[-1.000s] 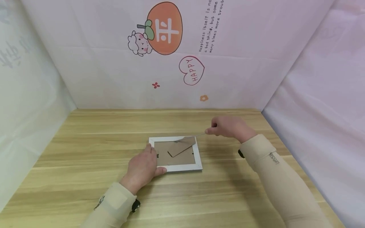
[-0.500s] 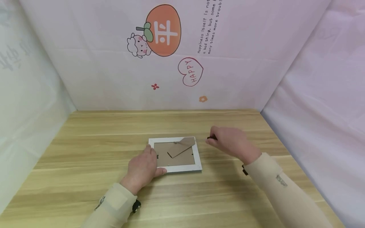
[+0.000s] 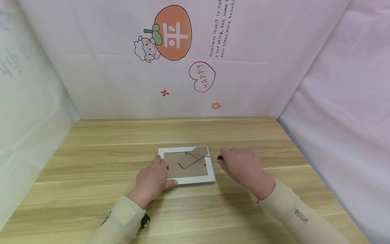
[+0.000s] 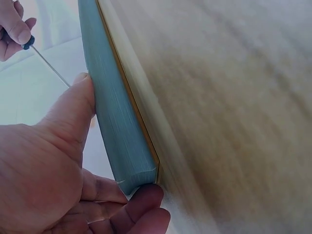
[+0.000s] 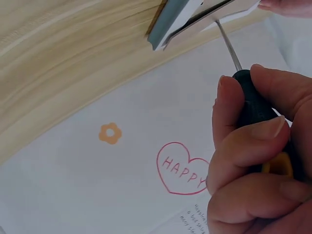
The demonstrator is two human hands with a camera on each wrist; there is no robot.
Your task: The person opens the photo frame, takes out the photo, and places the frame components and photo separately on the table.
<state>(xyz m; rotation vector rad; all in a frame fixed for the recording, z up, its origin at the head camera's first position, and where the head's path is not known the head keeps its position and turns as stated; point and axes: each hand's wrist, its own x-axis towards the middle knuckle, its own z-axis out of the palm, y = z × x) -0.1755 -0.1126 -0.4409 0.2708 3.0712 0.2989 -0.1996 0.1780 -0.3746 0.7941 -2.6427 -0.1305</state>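
A white picture frame [image 3: 186,180] lies face down, its brown backing board [image 3: 173,159] and slanted stand leg [image 3: 198,153] facing up. My left hand [image 3: 151,181] grips the frame's left end, thumb along the near side; the left wrist view shows the fingers round a corner of the blue-grey edge [image 4: 114,107]. A screwdriver is held in my right hand [image 3: 243,169], fingers wrapped round its dark green handle [image 5: 253,100]. Its thin metal shaft [image 3: 202,156] reaches left across the stand leg, the tip right at a small dark tab [image 3: 186,152] by the far inner edge.
The frame rests on a wood-grain table [image 3: 122,135]. White printed cloth [image 3: 122,84] rises behind the table, and plain-looking cloth walls [image 3: 341,118] stand at both sides. Small dark tabs [image 3: 205,165] sit along the backing board's edges.
My right hand has come down toward the near side and slightly left, its wrist turning, so the screwdriver shaft slants differently. The left hand and frame stay in place.
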